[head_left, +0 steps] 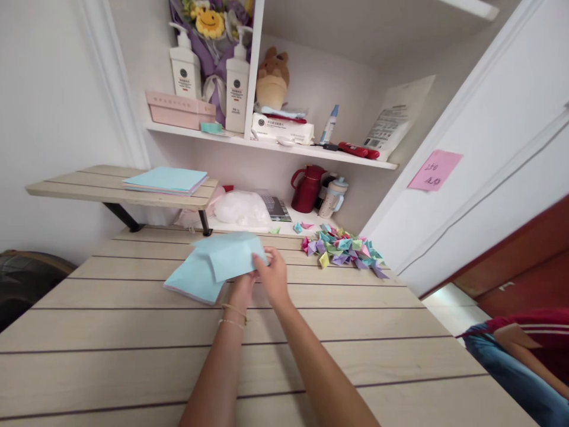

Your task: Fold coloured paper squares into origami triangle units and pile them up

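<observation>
A light blue sheet of paper is raised above the table, tilted, its near edge towards me. My right hand pinches its right corner between thumb and fingers. At the lower right edge of the sheet is my left hand, closed on the paper; most of its fingers are hidden behind it. Under and to the left of the held sheet, a stack of light blue paper lies flat on the wooden table. To the right rests a pile of small folded paper pieces in several colours.
A small raised shelf at the left bears another stack of blue paper. At the back stand a red jug and a pale cup, with a white plastic bag beside them. A person sits at far right.
</observation>
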Available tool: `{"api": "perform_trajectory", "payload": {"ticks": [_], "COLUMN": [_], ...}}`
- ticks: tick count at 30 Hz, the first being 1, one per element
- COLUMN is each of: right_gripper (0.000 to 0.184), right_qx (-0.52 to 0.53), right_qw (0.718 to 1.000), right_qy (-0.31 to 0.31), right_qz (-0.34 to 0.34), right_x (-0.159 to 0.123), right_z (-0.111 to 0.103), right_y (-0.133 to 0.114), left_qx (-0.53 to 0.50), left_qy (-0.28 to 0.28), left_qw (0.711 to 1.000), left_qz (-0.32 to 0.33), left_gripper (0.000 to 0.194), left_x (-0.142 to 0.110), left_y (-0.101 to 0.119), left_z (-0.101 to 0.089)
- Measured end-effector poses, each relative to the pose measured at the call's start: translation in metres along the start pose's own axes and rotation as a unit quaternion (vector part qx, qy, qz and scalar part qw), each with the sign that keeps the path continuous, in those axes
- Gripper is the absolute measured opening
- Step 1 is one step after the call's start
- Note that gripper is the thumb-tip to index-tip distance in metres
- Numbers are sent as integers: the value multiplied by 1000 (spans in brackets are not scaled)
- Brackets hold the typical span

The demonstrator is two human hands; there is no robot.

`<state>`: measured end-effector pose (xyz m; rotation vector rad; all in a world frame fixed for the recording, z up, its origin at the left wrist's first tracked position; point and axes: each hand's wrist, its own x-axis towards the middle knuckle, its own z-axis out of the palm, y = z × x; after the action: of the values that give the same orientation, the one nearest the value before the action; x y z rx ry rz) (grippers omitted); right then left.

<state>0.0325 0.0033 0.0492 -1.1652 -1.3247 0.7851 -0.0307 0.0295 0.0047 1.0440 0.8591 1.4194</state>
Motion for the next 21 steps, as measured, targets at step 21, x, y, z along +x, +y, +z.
{"api": "perform_trajectory", "payload": {"ticks": [21], "right_gripper": [75], "right_qx": [145], "right_qw": [957], "right_qy": [-248], "right_qz": [29], "right_x": [1], "right_z": [-133], "right_y": [65], "left_qx": [14], "left_qy": [33], "left_qw": [998], "left_qz": [-49], "left_gripper": [24], "left_x": [-3], "left_y": [5], "left_z": [5]}}
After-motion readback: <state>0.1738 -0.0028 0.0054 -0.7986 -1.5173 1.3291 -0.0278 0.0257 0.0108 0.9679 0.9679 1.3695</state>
